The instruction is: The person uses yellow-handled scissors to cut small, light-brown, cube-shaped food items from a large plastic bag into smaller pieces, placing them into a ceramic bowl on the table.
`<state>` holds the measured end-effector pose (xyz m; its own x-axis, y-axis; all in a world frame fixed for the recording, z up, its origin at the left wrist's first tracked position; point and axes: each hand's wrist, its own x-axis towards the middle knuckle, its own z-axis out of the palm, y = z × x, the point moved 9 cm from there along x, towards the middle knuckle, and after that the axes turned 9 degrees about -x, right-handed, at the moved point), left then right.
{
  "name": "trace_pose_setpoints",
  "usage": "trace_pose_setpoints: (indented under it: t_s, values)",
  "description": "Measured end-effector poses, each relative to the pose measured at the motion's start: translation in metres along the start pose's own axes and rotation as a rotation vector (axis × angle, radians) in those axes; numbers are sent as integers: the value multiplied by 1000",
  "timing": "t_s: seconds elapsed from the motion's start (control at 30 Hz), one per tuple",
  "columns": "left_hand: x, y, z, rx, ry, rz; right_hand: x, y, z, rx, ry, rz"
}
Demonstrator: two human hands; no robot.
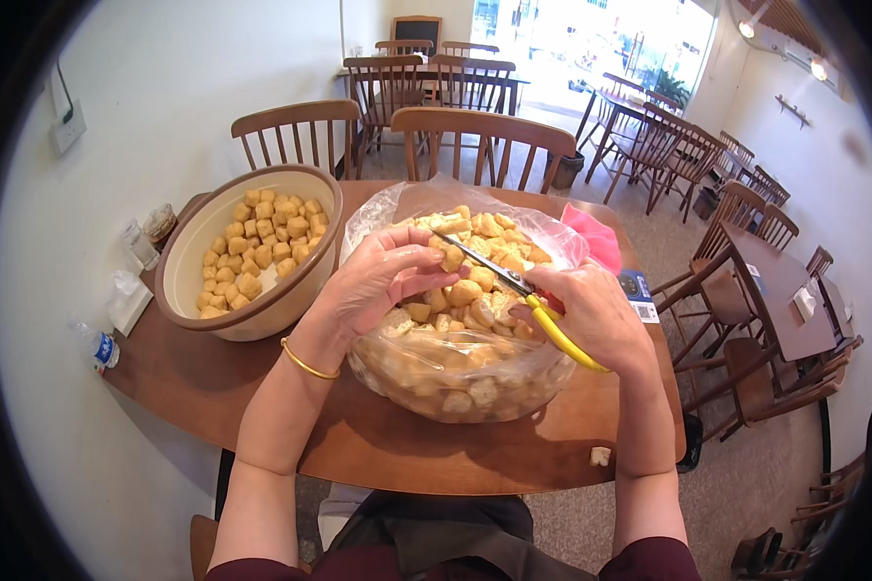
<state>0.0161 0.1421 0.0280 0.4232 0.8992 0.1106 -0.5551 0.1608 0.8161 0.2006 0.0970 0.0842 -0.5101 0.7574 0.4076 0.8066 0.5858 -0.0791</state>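
Observation:
Between the fingers of my left hand (385, 279) is a golden fried tofu puff (448, 256). My right hand (588, 305) grips the yellow handle of a pair of scissors (512, 279), whose blades reach left to that puff. Both hands are over a large clear plastic bag (458, 374) full of tofu puffs, some of them showing pale, porous faces. To the left stands a big cream basin with a brown rim (251, 327), holding many whole puffs (261, 232). A small pale piece of tofu puff (600, 456) lies near the table's front edge.
On the wooden table (378, 450) are a water bottle (102, 347), a tissue pack (127, 298) and glass jars (141, 243) at the left. A pink cloth or bag (592, 236) and a blue card (636, 290) lie at the right. A wooden chair (483, 138) stands beyond.

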Motion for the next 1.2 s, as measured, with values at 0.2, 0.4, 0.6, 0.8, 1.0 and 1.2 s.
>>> trace_pose_setpoints:
  t_s: [0.2,0.4,0.6,0.8,1.0,1.2]
  values:
    - [0,-1,-3,0,1,-24,2,2,1,-4,-91,33]
    - [-3,8,3,-19,9,75,3,7,-6,-19,-15,57]
    - [-3,19,-1,-40,43,206,-2,-4,-16,-64,178,-109]
    - [-3,12,6,-67,8,157,1,-10,-11,-35,129,-90]
    - [-4,7,13,-44,-31,162,1,-12,-8,-16,133,-88]
    - [-4,10,16,-114,-49,154,0,-5,-4,-48,102,-56]
